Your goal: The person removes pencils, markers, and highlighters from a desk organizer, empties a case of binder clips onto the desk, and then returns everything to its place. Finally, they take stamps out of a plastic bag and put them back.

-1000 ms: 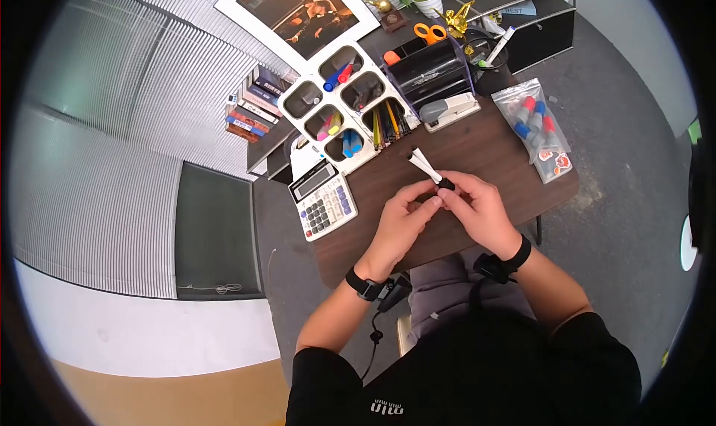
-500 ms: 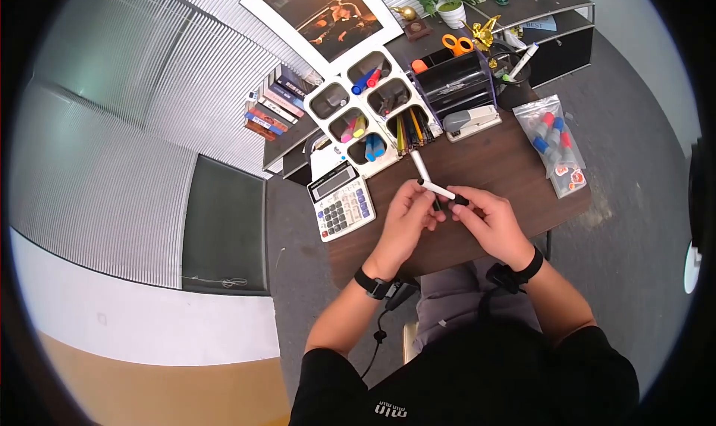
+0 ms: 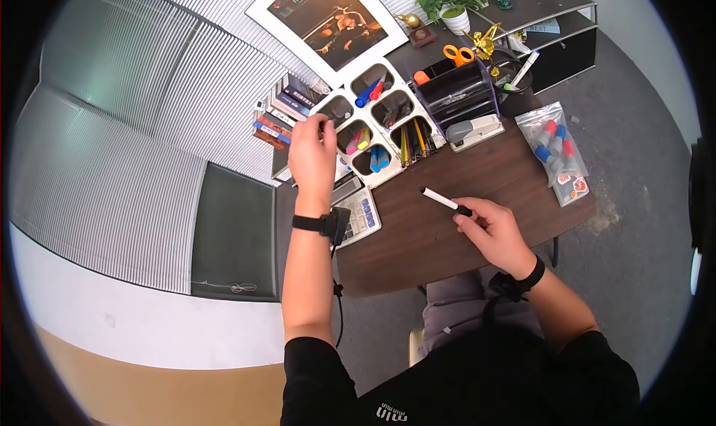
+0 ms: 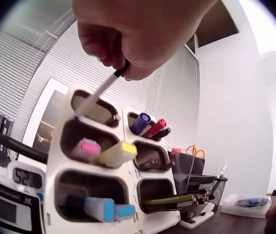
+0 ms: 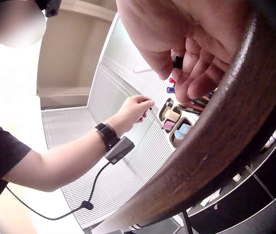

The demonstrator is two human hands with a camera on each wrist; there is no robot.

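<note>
My left hand (image 3: pixel 313 157) is raised over the left side of the white organizer (image 3: pixel 386 174). In the left wrist view that hand (image 4: pixel 138 34) pinches a white marker (image 4: pixel 99 92) by its black end, the other end slanting down at the upper left compartment. The right hand (image 3: pixel 494 233) holds a second white marker (image 3: pixel 440 198) by its black end above the table; its other black tip points up and left. In the right wrist view the right hand's curled fingers (image 5: pixel 196 73) close round that marker's black end (image 5: pixel 177 62).
A calculator (image 3: pixel 362 215) lies left on the dark wooden table (image 3: pixel 418 239). Pencils, highlighters and markers stand in the organizer. Behind it are a framed picture (image 3: pixel 339 23) and books (image 3: pixel 277 120); to its right, a stapler (image 3: pixel 474 132), a pen cup (image 3: pixel 522 101) and a plastic bag of markers (image 3: pixel 553 150).
My left hand has moved away from the right hand, up and left to the organizer, carrying one white marker. The right hand stays above the table with the other.
</note>
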